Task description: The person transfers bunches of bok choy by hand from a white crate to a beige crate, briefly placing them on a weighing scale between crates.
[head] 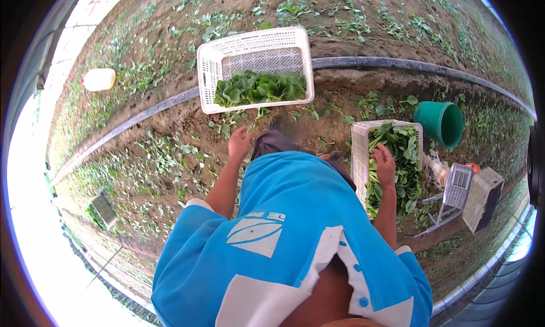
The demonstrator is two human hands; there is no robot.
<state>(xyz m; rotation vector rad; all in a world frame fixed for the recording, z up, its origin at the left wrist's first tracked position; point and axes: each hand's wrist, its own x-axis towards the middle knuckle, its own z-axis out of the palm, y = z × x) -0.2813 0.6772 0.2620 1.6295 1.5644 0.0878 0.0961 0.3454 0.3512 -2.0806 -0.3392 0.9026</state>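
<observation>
My left hand hangs over the soil left of my legs, fingers loosely apart and nothing visible in it. My right hand is over the heaped leafy greens in the white plastic crate on my right. Its fingers are bent beside some stems; whether they grip any cannot be made out. Ahead of me a larger white perforated crate has a layer of green leafy vegetables along its near side, with its bottom showing behind them.
A green bucket lies tipped beyond the right crate. Farther right are a metal-framed cart and stacked crates. A grey pipe crosses the soil behind the large crate. A pale jug and another crate are at left.
</observation>
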